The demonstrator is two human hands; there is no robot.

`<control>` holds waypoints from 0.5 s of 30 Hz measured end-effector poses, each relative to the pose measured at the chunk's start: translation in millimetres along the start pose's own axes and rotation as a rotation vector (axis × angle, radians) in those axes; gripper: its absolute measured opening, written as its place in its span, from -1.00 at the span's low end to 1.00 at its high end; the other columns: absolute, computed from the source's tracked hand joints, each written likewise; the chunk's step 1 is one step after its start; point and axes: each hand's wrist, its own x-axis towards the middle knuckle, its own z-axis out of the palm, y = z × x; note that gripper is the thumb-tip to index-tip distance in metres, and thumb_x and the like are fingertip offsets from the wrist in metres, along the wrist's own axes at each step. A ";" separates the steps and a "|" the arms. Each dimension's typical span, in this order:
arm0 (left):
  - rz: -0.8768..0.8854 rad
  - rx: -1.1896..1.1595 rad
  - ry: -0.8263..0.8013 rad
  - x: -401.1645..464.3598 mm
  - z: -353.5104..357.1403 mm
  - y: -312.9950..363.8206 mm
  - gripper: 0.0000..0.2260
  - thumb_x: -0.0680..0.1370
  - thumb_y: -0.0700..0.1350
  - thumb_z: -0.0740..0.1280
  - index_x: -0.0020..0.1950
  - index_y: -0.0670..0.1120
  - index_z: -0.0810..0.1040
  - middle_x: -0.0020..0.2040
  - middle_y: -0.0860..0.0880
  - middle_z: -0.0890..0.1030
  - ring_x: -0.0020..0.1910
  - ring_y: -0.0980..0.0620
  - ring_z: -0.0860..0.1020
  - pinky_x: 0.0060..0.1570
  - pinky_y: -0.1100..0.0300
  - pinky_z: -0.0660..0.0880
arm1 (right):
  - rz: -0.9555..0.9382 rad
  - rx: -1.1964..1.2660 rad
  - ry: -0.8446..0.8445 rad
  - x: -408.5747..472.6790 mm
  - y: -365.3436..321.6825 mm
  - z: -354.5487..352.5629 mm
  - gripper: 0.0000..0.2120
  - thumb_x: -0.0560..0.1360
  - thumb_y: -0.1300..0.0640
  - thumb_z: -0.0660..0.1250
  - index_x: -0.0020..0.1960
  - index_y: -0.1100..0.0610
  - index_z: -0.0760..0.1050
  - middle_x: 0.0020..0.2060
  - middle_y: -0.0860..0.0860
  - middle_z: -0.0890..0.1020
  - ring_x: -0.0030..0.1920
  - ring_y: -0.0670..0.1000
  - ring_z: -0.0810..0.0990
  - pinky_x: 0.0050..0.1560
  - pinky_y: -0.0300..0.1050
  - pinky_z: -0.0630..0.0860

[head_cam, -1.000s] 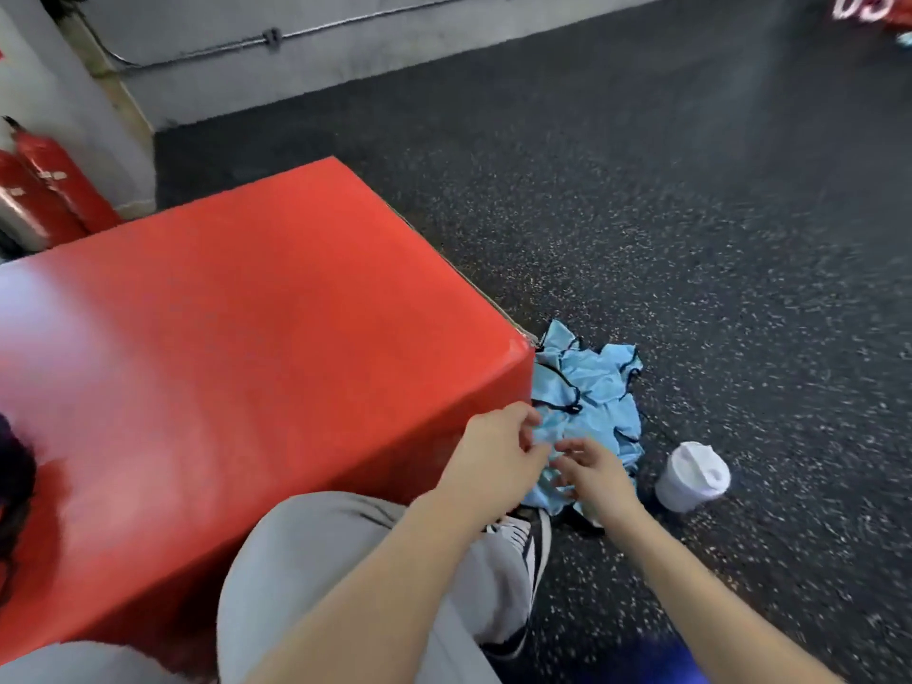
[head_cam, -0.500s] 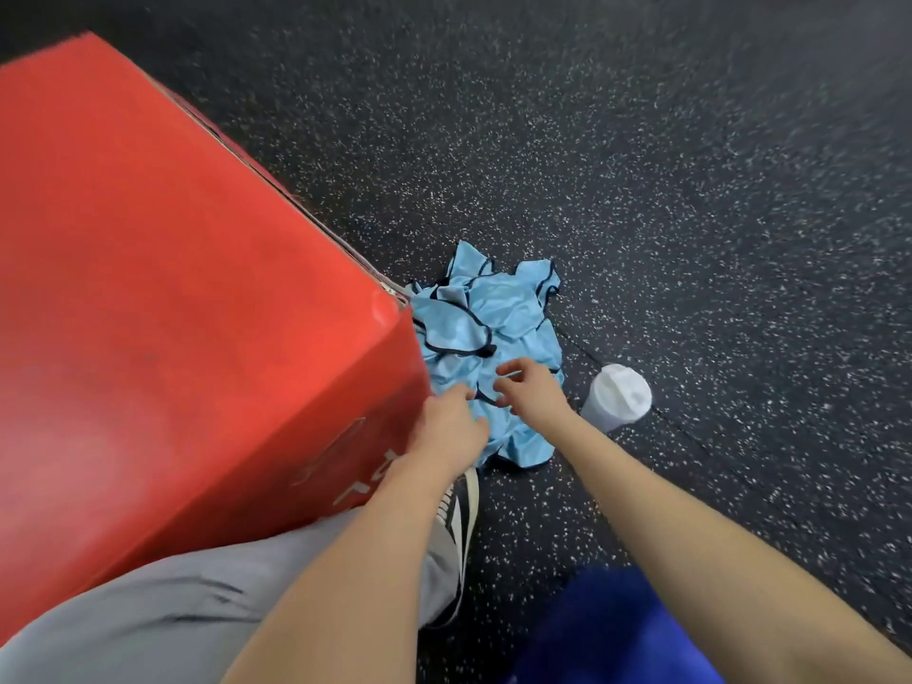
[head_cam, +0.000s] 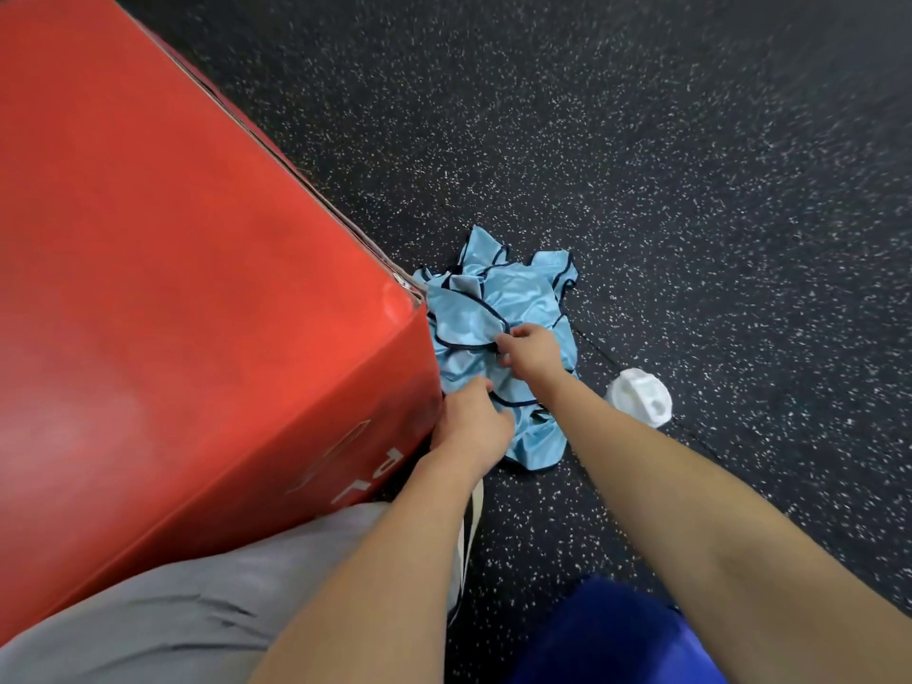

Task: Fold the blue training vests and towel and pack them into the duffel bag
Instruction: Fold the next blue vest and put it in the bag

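Right hand [head_cam: 530, 350] fingers pinch the crumpled blue vests [head_cam: 498, 308]; left hand [head_cam: 471, 424] fingers press their near edge.

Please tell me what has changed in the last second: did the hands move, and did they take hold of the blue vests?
Both hands went forward and down onto the pile of blue vests. The right hand reached further and now pinches a dark-trimmed edge; the left hand grips the near part beside the red box. The camera tipped down, so the wall left the view. The pile itself, the white cup and the box stayed in place on the floor.
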 end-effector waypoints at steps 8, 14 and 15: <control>0.068 -0.061 0.065 -25.0 -23.5 14.8 -0.59 0.57 -0.09 0.36 0.42 -0.02 0.44 0.23 -0.08 0.60 0.25 -0.09 0.53 0.20 0.10 0.46 | -0.095 0.126 -0.083 -60.5 -29.1 -41.0 -0.87 0.50 0.17 0.42 -0.14 0.13 0.47 -0.28 0.00 0.57 -0.20 -0.04 0.65 -0.19 -0.10 0.50; 0.187 -0.068 0.170 -66.0 -46.6 26.9 -0.46 0.55 -0.11 0.37 0.52 0.00 0.32 0.35 -0.07 0.48 0.31 -0.09 0.48 0.25 0.04 0.46 | -0.251 0.173 -0.099 -127.7 -75.5 -76.5 -0.88 0.51 0.20 0.40 -0.17 0.15 0.49 -0.25 0.05 0.61 -0.18 -0.03 0.64 -0.18 -0.12 0.56; 0.217 -0.081 0.193 -73.1 -49.5 27.1 -0.45 0.55 -0.12 0.37 0.52 0.00 0.31 0.35 -0.06 0.47 0.30 -0.09 0.48 0.26 0.03 0.46 | -0.275 0.182 -0.107 -140.0 -85.2 -80.4 -0.87 0.51 0.21 0.40 -0.19 0.15 0.49 -0.27 0.04 0.60 -0.20 -0.04 0.62 -0.19 -0.11 0.56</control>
